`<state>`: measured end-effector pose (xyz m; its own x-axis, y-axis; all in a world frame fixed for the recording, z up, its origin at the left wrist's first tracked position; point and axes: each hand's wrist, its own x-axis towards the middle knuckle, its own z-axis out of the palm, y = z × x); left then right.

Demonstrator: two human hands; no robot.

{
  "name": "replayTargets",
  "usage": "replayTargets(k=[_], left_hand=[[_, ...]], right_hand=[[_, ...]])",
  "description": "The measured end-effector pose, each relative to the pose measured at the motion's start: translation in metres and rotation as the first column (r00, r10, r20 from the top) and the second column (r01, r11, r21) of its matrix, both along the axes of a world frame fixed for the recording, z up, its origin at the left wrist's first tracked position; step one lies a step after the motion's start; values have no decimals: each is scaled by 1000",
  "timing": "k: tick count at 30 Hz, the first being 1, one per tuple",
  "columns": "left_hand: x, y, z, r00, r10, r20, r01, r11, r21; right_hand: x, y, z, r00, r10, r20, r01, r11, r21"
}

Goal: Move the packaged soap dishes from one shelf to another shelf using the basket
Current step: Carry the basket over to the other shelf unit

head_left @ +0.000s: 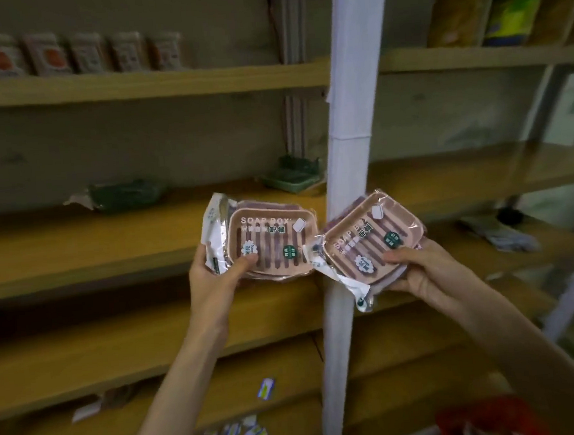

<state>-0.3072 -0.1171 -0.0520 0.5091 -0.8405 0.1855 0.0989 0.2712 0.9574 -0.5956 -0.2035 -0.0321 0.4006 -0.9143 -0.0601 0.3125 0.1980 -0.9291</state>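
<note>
Left hand (219, 274) gripping pink slatted plastic-wrapped soap dish pack (267, 243), right hand (420, 268) gripping second pink pack (366, 245); both held off the front edge of wooden middle shelf (75, 247). Red basket (483, 421) bottom right.

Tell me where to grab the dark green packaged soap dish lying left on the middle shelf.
Judging by its pose, pinch the green soap dish across its long front and back edges, coming from the front and above. It lies flat; the loose wrapper flap at its left end looks too flimsy.
</note>
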Motion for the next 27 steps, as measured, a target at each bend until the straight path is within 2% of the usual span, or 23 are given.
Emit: replayTargets(k=[9,12,15,19,22,25,27], left_hand=[[-186,-27,-27,994,-106,23,105,994,37],[-243,-38,-31,991,-135,11,135,989,59],[-293,-47,-41,986,-168,13,166,984,65],[-347,-64,-53,970,-244,18,240,965,106],[-385,-86,-63,951,-308,29,302,945,125],[-427,-108,-74,936,-352,25,344,926,153],[-454,-125,-82,924,-383,5,376,910,176]], right_hand=[[-187,11,-25,983,-174,55,171,984,44],[-240,17,-23,956,-293,-19,294,955,47],[-290,19,-25,925,-377,-32,379,923,64],[-356,21,-38,890,-447,-87,441,894,-84],[-406,15,-63,876,-477,-79,476,879,-29],[-445,7,-82,835,-533,-135,532,845,-50],[-471,0,-92,821,-558,-117,565,824,37]])
